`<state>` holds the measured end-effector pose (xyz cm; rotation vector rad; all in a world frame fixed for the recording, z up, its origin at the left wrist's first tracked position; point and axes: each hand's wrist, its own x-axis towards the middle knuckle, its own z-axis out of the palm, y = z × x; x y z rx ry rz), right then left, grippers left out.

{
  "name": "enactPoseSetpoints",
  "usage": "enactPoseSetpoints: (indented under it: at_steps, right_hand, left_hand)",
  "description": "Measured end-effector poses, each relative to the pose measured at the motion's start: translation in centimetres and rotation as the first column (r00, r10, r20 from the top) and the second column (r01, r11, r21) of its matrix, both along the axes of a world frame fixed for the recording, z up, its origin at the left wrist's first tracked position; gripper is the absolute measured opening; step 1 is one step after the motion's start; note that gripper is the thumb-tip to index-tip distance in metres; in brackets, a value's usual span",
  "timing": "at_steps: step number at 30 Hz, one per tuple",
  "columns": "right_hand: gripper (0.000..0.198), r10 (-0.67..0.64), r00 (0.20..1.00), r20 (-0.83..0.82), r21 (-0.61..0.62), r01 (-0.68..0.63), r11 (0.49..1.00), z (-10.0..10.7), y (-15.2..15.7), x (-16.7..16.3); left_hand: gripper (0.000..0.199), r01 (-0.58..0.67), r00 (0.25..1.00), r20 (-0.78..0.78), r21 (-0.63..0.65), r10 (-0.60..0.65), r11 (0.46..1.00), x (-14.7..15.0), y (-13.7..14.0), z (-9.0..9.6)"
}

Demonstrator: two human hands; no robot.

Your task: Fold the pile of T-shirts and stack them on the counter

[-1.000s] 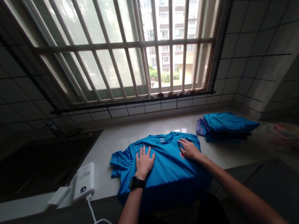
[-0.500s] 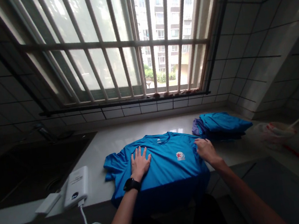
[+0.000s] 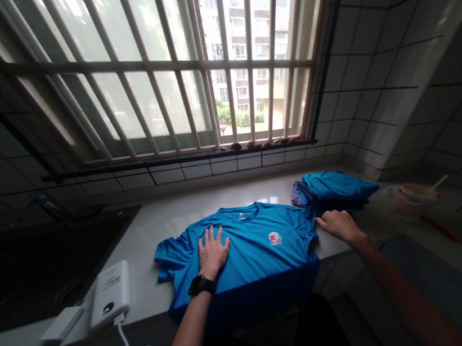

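Observation:
A blue T-shirt (image 3: pixel 246 256) lies spread on the counter, collar toward the window and a round white-and-red print on its chest. Its lower part hangs over the counter's front edge. My left hand (image 3: pixel 214 250), with a black watch on the wrist, rests flat on the chest, fingers spread. At the shirt's right side, my right hand (image 3: pixel 340 224) has its fingers closed in a pinch at the end of the sleeve. The pinched bit of cloth is mostly hidden by the fingers.
Folded blue clothes (image 3: pixel 339 186) are stacked behind my right hand. A white power bank (image 3: pixel 109 294) with a cable and a small white box (image 3: pixel 62 324) stand by the dark sink (image 3: pixel 47 265). A plastic-wrapped cup (image 3: pixel 412 194) stands far right. A barred window is behind.
My right hand has moved outward to the right, and the sleeve now stretches further that way. My left hand stays flat on the shirt. The view has shifted slightly.

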<state>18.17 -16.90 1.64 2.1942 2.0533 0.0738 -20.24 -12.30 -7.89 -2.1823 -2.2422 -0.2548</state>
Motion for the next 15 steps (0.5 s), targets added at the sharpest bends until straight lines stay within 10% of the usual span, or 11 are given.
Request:
enactPoseSetpoints:
  at_steps: [5, 15]
  right_hand:
    - [0.032, 0.386, 0.904, -0.185, 0.069, -0.38, 0.922, -1.8, 0.0, -1.6]
    - [0.05, -0.121, 0.992, 0.047, -0.116, 0.125, 0.985, -1.3, -1.7, 1.4]
  left_hand:
    - [0.059, 0.008, 1.0, -0.03, -0.011, -0.009, 1.0, -0.1, 0.1, -0.2]
    - [0.059, 0.006, 0.999, -0.034, 0.018, -0.005, 1.0, -0.2, 0.5, -0.9]
